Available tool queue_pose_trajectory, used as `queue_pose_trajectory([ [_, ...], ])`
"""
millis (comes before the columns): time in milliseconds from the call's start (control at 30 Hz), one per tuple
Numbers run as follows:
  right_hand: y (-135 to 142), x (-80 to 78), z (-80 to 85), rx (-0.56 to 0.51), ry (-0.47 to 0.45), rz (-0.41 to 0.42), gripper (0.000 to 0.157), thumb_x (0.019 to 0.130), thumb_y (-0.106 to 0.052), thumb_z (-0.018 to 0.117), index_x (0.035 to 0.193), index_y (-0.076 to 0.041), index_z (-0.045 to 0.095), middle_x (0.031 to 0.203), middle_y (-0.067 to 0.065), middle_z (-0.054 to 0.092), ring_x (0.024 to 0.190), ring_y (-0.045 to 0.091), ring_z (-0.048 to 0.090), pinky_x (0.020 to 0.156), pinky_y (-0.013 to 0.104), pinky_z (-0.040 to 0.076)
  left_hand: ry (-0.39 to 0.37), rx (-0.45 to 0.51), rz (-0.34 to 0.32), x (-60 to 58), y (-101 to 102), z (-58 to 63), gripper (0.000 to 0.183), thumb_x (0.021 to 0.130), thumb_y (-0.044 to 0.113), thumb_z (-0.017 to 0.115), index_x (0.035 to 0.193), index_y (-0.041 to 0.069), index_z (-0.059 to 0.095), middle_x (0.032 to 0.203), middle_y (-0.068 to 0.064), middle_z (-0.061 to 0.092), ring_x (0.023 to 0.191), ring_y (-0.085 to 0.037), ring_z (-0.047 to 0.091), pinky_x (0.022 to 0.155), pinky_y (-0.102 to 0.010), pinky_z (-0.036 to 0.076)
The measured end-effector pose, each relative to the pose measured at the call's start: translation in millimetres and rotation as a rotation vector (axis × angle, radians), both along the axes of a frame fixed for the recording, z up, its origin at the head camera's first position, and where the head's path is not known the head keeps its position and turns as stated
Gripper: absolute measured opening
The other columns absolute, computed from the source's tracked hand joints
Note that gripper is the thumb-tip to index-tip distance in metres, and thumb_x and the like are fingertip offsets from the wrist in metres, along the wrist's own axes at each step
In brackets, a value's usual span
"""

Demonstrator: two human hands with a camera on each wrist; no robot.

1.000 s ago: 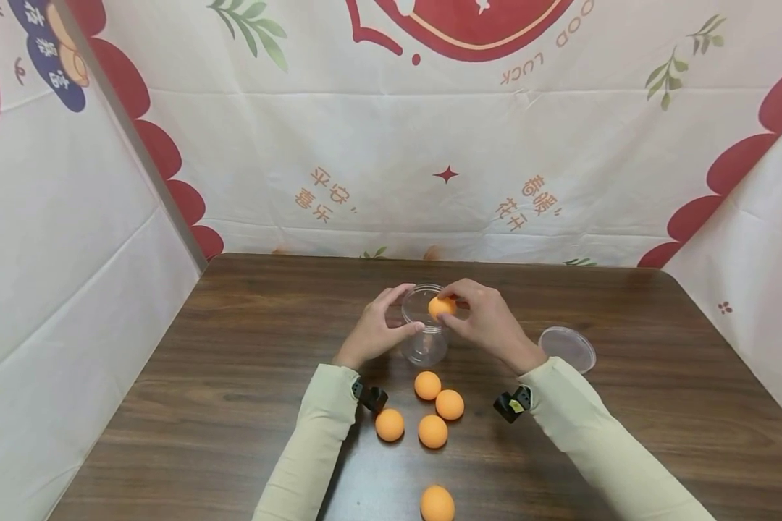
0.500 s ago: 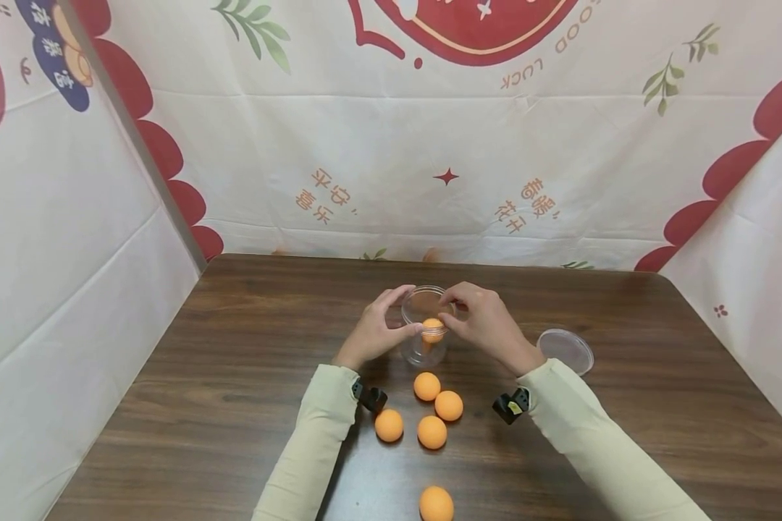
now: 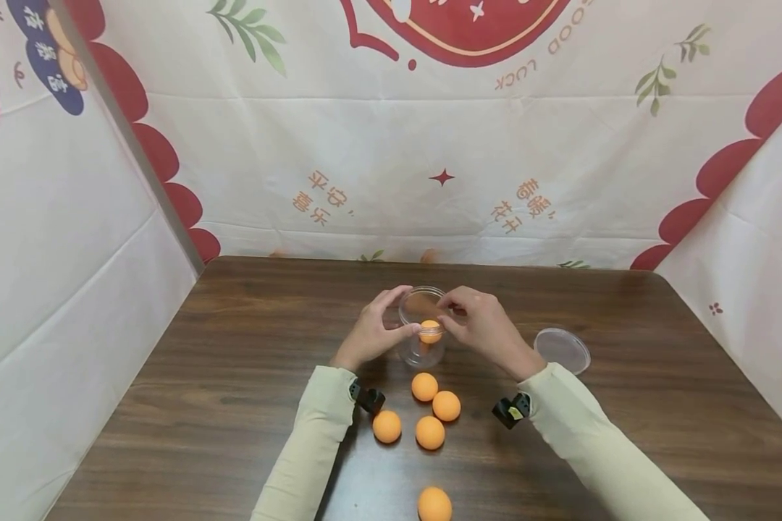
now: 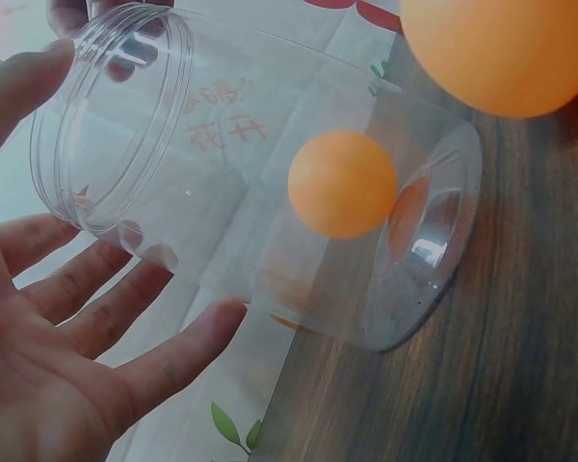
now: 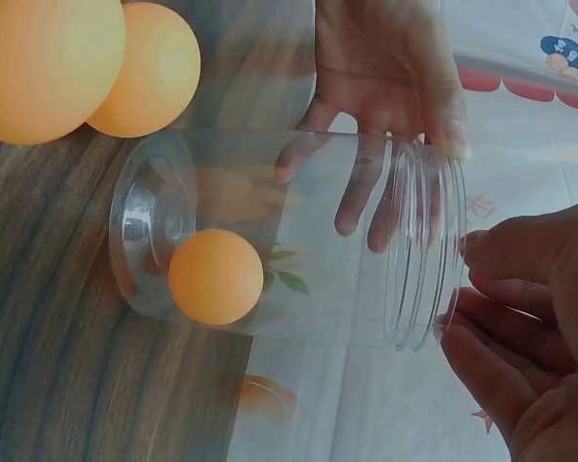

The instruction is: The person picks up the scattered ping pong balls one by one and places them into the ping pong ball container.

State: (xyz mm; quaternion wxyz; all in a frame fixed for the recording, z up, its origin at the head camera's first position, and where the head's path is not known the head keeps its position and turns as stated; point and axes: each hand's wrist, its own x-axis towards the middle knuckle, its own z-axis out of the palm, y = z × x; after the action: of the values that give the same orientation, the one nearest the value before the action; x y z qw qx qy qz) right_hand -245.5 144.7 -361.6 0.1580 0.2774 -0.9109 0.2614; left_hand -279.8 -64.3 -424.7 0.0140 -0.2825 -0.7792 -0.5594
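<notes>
OK, clear jar upright on table, just below centre of head view, orange ball inside, lower half; can't tell if it touches the base. Left hand clamped on the jar at the rim, upper-left side, thumb along the near edge. Right hand at right of the rim, thumb and fingertips apart, nothing between them; rim contact unclear. In the way: right hand and forearm sit between jar and clear lid, right of centre, right cuff hiding its lower left edge. Four loose balls lower centre, leftmost just beside left wrist camera; fifth ball at bottom edge. Printed cloth across the top
</notes>
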Motion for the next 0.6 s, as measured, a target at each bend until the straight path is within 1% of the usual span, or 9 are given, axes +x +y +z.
queue_pose_trajectory([
  [133, 0, 4.9, 2.3, -0.003, -0.007, 0.018, 0.011, 0.083, -0.003, 0.071, 0.093, -0.002, 0.068, 0.093, 0.01, 0.068, 0.082, 0.023, 0.067, 0.075, 0.039, 0.058, 0.005, -0.009, 0.021, -0.4, 0, 0.0, 0.063, 0.085, 0.02, 0.073, 0.141, 0.014, 0.045, 0.131, -0.012, 0.051, 0.123, -0.028, 0.05, 0.085, -0.036, 0.055],
  [233, 0, 9.4, 3.8, -0.002, -0.019, 0.035, 0.011, 0.082, -0.002, 0.071, 0.092, -0.003, 0.068, 0.092, 0.011, 0.068, 0.082, 0.023, 0.067, 0.075, 0.038, 0.058, -0.006, -0.018, 0.026, -0.4, 0, 0.2, 0.064, 0.085, 0.018, 0.073, 0.142, 0.012, 0.043, 0.131, -0.012, 0.051, 0.123, -0.027, 0.05, 0.086, -0.04, 0.055],
  [333, 0, 14.2, 4.8, -0.005, -0.025, 0.04, 0.012, 0.081, -0.001, 0.072, 0.091, -0.004, 0.068, 0.091, 0.01, 0.068, 0.082, 0.023, 0.067, 0.074, 0.037, 0.058, -0.021, -0.025, 0.02, -0.6, 1, -0.5, 0.065, 0.086, 0.013, 0.071, 0.143, 0.006, 0.041, 0.132, -0.017, 0.049, 0.125, -0.031, 0.048, 0.088, -0.046, 0.053],
  [433, 1, 19.0, 5.6, -0.009, -0.026, 0.04, 0.014, 0.079, -0.001, 0.074, 0.091, -0.003, 0.068, 0.091, 0.008, 0.068, 0.082, 0.022, 0.067, 0.074, 0.036, 0.058, -0.026, -0.028, 0.015, -0.1, 1, -0.3, 0.066, 0.086, 0.011, 0.071, 0.143, 0.002, 0.039, 0.133, -0.02, 0.048, 0.125, -0.033, 0.047, 0.088, -0.048, 0.053],
  [600, 5, 27.3, 4.8, 0.0, -0.029, 0.038, 0.016, 0.078, -0.002, 0.076, 0.092, -0.003, 0.068, 0.09, 0.008, 0.068, 0.081, 0.022, 0.067, 0.073, 0.034, 0.058, -0.012, -0.015, 0.007, 0.2, 2, -0.1, 0.065, 0.085, 0.014, 0.072, 0.142, 0.005, 0.042, 0.133, -0.019, 0.049, 0.124, -0.035, 0.048, 0.087, -0.048, 0.053],
])
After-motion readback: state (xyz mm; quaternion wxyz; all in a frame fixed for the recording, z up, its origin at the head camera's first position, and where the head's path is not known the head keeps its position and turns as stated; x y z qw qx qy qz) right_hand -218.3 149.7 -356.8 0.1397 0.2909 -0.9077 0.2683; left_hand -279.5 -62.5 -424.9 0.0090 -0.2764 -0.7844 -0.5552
